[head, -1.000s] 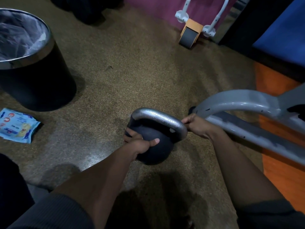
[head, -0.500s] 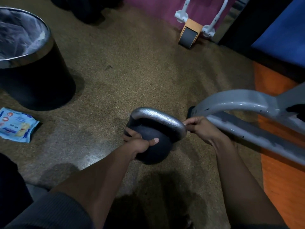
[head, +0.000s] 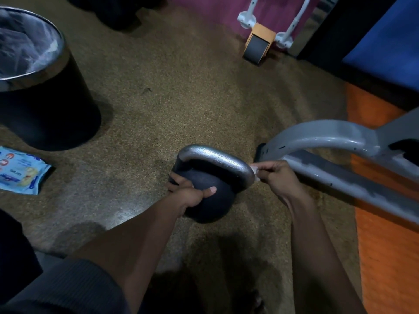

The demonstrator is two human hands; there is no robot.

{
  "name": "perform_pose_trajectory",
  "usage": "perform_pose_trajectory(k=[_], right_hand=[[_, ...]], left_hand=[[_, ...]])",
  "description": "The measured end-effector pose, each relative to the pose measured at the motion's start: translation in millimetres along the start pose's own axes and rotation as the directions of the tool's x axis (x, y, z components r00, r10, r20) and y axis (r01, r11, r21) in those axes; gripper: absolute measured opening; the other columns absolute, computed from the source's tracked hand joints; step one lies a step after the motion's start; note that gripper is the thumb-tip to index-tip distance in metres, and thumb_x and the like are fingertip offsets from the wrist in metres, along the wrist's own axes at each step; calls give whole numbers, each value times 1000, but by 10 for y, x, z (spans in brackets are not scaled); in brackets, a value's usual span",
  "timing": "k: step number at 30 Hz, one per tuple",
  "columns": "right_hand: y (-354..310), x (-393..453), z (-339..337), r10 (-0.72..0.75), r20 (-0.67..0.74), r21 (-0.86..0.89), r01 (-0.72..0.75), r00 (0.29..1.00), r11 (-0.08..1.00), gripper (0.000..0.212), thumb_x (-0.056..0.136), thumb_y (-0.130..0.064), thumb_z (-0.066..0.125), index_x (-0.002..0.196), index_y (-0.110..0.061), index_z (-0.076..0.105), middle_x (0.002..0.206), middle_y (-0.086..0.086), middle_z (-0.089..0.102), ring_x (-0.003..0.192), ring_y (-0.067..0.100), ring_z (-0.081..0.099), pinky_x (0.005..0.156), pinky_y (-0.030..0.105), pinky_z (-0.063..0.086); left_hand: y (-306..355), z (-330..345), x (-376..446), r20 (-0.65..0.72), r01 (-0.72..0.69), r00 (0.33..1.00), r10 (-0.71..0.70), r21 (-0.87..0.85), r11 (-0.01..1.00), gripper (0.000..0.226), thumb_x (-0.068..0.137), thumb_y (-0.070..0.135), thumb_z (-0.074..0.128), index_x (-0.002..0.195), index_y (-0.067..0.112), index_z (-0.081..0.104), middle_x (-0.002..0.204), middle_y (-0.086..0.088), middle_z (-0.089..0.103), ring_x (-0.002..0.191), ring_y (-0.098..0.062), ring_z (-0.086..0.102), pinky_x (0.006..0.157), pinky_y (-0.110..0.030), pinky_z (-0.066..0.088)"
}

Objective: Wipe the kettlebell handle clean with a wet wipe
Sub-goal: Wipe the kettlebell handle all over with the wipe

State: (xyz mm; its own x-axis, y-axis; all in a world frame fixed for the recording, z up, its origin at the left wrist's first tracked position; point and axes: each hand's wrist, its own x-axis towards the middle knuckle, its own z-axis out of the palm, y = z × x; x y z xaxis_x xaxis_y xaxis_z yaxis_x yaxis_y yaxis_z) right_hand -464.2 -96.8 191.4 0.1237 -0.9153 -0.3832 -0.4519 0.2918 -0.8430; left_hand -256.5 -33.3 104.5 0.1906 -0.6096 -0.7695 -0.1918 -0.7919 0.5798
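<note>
**Wet wipe pinched at the right bend of the kettlebell handle**

A black round-bodied kettlebell [head: 209,201] with a silver textured metal handle [head: 215,158] sits on the speckled brown rubber floor [head: 172,105], roughly mid-floor and just beside the foot of a grey metal equipment frame [head: 322,138]. The left hand [head: 192,193] is clasped over the near-left side of the black body, fingers curled around it and the thumb laid across the top. The right hand [head: 277,175] has its fingers closed in a pinch on a small white wet wipe [head: 255,169], which is pressed against the right-hand bend of the handle, where it curves down toward the body. Only a small crumpled bit of the wipe shows past the fingertips.

Toward the left edge of the floor lies a flat blue wipe packet [head: 20,172], close to a black round waste bin [head: 45,114] with a metal rim and clear liner. At the far edge, against a magenta wall, stands an orange ab roller [head: 258,45] with white handles.
</note>
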Motion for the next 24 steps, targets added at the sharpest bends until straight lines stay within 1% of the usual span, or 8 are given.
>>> perform_pose_trajectory(k=[3, 7, 10, 13, 16, 18, 20, 24], right_hand=[[-8, -5, 68, 13, -47, -32, -15, 999, 999, 31, 88, 8, 58, 84, -17, 76, 77, -7, 75, 80, 6, 68, 75, 19, 54], [105, -97, 211, 83, -160, 78, -71, 984, 994, 21, 88, 11, 57, 102, 5, 71, 86, 1, 69, 77, 6, 63, 66, 11, 51], [164, -231, 250, 70, -247, 132, -38, 966, 991, 24, 87, 9, 59, 102, -4, 72, 92, -5, 71, 86, 4, 64, 78, 17, 52], [150, -286, 245, 12, -274, 148, 30, 962, 989, 28, 86, 6, 62, 97, -17, 75, 95, -9, 73, 95, 3, 66, 87, 21, 52], [85, -264, 285, -5, -284, 104, 36, 959, 994, 28, 88, 6, 60, 95, -16, 75, 88, -14, 71, 86, -4, 65, 80, 13, 52], [85, -236, 340, 47, -307, 122, -9, 950, 992, 24, 89, 8, 56, 102, -4, 73, 86, -8, 70, 81, 2, 64, 66, 7, 51], [108, -270, 389, 125, -336, 204, -57, 934, 977, 22, 89, 9, 56, 103, 0, 71, 85, -3, 69, 79, 8, 63, 56, 6, 48], [125, -375, 358, 98, -383, 232, -6, 918, 973, 21, 87, 0, 64, 103, -11, 73, 87, -10, 71, 82, 0, 66, 66, 12, 53]], left_hand=[[11, -3, -4, -3, -1, 1000, 1, -22, 1000, 140, 70, 54, 84, 155, 14, -19, 163, -16, -9, 152, -35, 8, 120, -54, 24], [12, -8, -32, -4, -3, 1000, 3, -35, 999, 139, 70, 52, 85, 155, 14, -19, 163, -17, -5, 151, -34, 10, 120, -53, 25], [23, -18, -55, -7, -6, 1000, 5, -41, 999, 139, 71, 51, 85, 155, 14, -20, 164, -17, -6, 151, -35, 10, 120, -53, 24], [40, -28, -86, 4, -6, 1000, 6, -34, 999, 140, 73, 51, 83, 154, 14, -26, 164, -18, -10, 152, -35, 6, 121, -52, 23], [46, -36, -104, 12, -7, 1000, 7, -36, 999, 143, 73, 51, 83, 152, 14, -29, 164, -18, -13, 153, -35, 4, 121, -53, 21], [53, -40, -100, 12, -5, 1000, 6, -34, 999, 143, 73, 52, 83, 152, 14, -30, 164, -18, -13, 153, -36, 3, 121, -53, 21], [53, -40, -96, 9, -6, 1000, 6, -29, 1000, 142, 73, 52, 83, 153, 14, -28, 164, -18, -12, 153, -36, 4, 121, -54, 21], [47, -40, -95, 2, -8, 1000, 8, -24, 1000, 140, 73, 52, 83, 154, 14, -24, 165, -18, -9, 152, -37, 7, 120, -54, 23]])
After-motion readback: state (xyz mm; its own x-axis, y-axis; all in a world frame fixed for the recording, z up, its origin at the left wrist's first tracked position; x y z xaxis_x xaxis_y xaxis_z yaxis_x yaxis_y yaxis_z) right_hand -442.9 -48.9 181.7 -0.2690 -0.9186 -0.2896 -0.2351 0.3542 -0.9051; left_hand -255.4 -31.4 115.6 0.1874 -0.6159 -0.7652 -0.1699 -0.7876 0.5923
